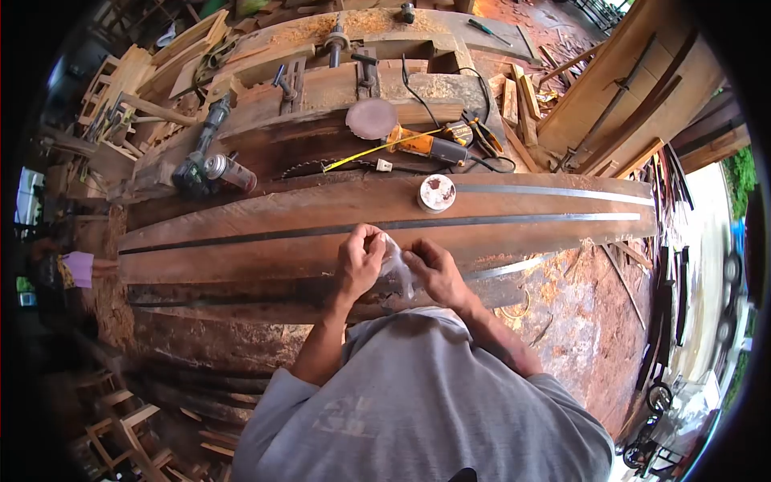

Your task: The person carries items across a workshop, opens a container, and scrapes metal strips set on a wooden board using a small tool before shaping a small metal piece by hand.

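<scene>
You seem partway through handling the clear plastic (393, 259), already pinched between the fingers of your left hand (361, 261) and right hand (438, 275) above the brown wood (241, 259) but not yet set down, while the tub (437, 194) stands apart on the wood, touched by neither hand.

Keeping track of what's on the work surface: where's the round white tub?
In the head view, the round white tub stands on the wooden plank just right of centre, between the right hand and the grinder.
</scene>
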Available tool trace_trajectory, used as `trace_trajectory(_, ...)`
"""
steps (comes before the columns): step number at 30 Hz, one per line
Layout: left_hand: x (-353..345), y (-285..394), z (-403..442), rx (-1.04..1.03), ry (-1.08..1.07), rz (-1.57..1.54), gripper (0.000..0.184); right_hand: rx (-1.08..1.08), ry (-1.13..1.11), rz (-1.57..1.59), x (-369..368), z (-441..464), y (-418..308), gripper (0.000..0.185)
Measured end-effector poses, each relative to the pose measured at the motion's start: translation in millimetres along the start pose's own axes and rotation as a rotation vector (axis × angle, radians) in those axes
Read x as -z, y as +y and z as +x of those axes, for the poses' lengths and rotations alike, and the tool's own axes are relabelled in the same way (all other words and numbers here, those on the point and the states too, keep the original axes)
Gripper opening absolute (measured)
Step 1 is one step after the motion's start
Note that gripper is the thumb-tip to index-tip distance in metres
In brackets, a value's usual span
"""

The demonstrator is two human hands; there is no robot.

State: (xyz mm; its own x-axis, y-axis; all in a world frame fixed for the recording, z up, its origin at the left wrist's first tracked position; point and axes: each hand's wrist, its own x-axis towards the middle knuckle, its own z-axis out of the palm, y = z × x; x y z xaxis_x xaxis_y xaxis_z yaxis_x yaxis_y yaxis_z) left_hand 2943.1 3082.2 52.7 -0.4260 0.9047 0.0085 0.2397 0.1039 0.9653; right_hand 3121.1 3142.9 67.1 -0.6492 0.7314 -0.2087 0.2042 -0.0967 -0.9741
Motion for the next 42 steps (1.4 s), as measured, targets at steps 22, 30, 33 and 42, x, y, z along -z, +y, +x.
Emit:
trace_trajectory(22,-1,20,-35,-0.179,-0.209,0.375,0.012,0.484,0.138,-0.556,-1,-4,12,0.016)
trace_trajectory(30,-17,28,-45,0.037,-0.277,0.5,0.01,0.3,0.293,-0.543,-14,-8,42,0.014)
trace_trajectory(33,-21,16,-51,0.011,-0.292,0.498,0.01,0.246,0.339,-0.54,-13,-12,53,0.012)
trace_trajectory(42,-14,22,-44,0.033,-0.371,0.412,0.011,0.136,0.475,-0.434,2,-6,45,0.011)
